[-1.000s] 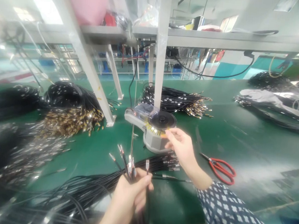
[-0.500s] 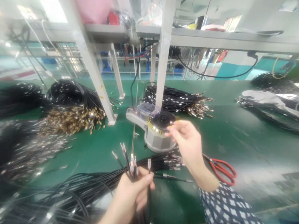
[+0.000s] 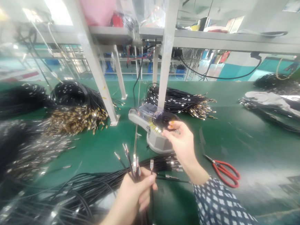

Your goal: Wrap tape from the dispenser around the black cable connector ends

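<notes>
My left hand [image 3: 136, 191] is closed around a few black cables [image 3: 125, 164], their metal-ended connectors pointing up above the fist. One cable with a silver connector [image 3: 151, 165] stands apart between thumb and forefinger. My right hand [image 3: 180, 141] is at the right side of a grey rotary tape dispenser [image 3: 158, 142], thumb and forefinger apart near its black disc [image 3: 163, 117]. Small yellow tape strips [image 3: 155, 128] stick out around the dispenser's rim. Something orange-yellow shows at the right fingertips; I cannot tell whether it is tape.
Red-handled scissors [image 3: 225, 174] lie to the right on the green table [image 3: 213, 131]. Cable bundles with brass-coloured ends [image 3: 74, 118] are heaped at the left, and another bundle [image 3: 179, 100] lies behind the dispenser. White shelf posts [image 3: 167, 58] rise from the table.
My right hand has moved slightly left and down against the dispenser, and its thumb and forefinger have parted. My left hand keeps the cables in nearly the same place.
</notes>
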Demonstrator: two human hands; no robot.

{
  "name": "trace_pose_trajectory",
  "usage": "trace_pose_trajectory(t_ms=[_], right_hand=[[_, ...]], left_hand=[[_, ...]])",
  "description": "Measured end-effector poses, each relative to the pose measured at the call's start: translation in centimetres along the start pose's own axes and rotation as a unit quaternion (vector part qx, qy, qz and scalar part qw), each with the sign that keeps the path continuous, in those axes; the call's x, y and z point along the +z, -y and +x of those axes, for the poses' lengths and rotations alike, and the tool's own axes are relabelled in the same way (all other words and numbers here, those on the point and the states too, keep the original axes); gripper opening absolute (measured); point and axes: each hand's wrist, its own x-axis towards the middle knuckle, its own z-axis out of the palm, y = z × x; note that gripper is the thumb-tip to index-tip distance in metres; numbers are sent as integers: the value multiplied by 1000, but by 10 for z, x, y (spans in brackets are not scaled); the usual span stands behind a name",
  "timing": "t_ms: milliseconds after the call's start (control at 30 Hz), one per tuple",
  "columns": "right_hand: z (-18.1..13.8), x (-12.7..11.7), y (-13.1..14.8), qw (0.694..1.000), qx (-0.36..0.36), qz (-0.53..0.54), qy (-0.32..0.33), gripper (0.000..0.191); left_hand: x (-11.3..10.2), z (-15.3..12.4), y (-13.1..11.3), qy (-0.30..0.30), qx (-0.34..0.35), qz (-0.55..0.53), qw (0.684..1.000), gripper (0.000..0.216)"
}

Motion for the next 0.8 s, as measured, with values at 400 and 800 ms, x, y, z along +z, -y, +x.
trace_pose_trajectory(t_ms=[400, 800], right_hand=[[-56, -58, 38, 914, 164, -133, 346, 37], [-69, -59, 47, 894, 75, -256, 361, 38]], left_hand=[[16, -22, -17, -10, 31, 10, 999, 28], [28, -32, -17, -22, 49, 73, 996, 22]])
